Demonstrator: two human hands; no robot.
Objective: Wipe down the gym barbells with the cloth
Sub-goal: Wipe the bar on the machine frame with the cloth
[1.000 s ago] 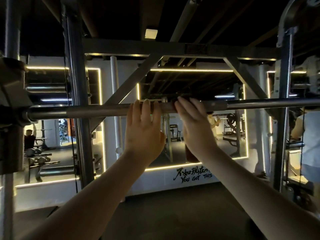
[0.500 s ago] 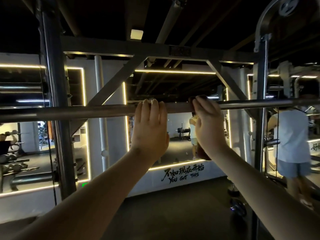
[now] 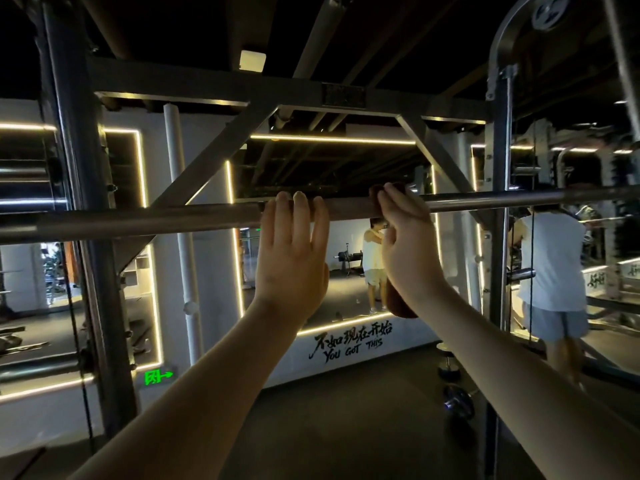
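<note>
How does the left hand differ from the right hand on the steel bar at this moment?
The left hand grips the long grey steel barbell bare; the right hand holds a dark brown cloth against it. The left hand sits lower in the picture than the right hand, as the barbell slopes there. Both hands hook their fingers over the barbell.

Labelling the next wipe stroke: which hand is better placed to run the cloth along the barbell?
Right. The right hand holds the brown cloth over the barbell, with bare bar running on to its right. The left hand holds bare bar, no cloth.
</note>
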